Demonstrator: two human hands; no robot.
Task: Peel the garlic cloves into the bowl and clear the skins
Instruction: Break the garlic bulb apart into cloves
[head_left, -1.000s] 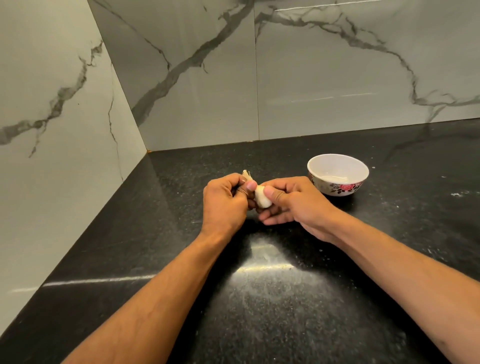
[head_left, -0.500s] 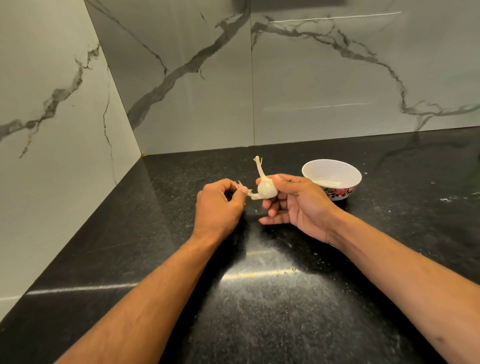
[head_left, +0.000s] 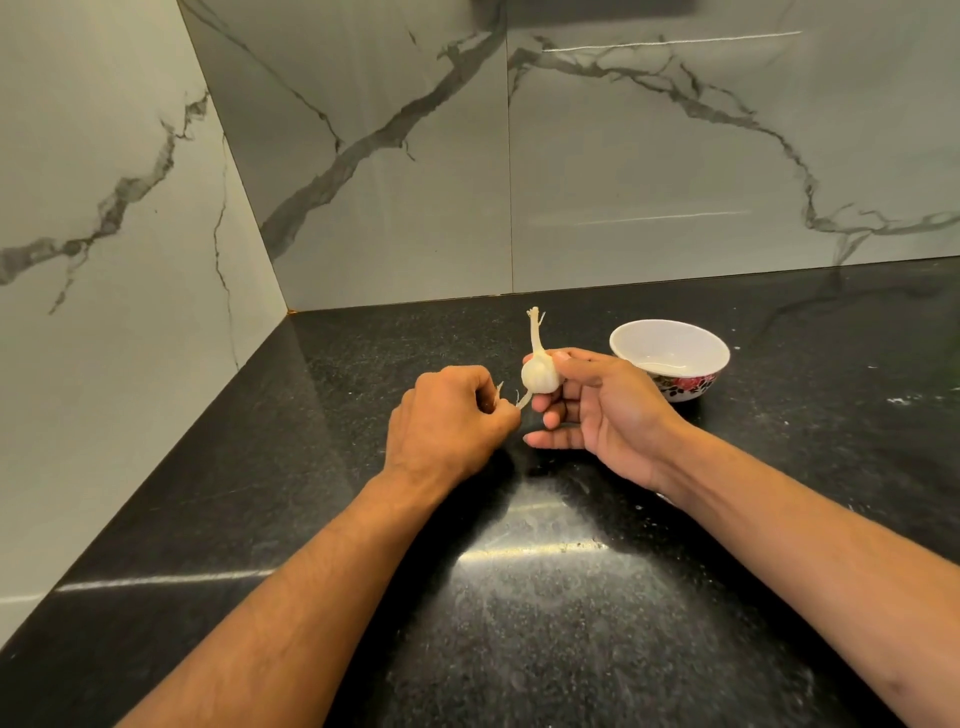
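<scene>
in the head view the garlic bulb (head_left: 541, 375) sits upright, stalk up, pinched by thumb and forefinger of the right hand (head_left: 597, 410), just left of the bowl (head_left: 670, 358). the left hand (head_left: 447, 421), curled, pinches a strip of skin (head_left: 523, 400) trailing from the bulb's base, so the pull probably runs leftward.

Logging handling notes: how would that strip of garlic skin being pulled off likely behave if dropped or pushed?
The skin strip looks thin and curled, so probably floppy and very light. Pinched by the left hand off the garlic bulb, it likely tears easily. On the countertop it might drift rather than slide.
</scene>
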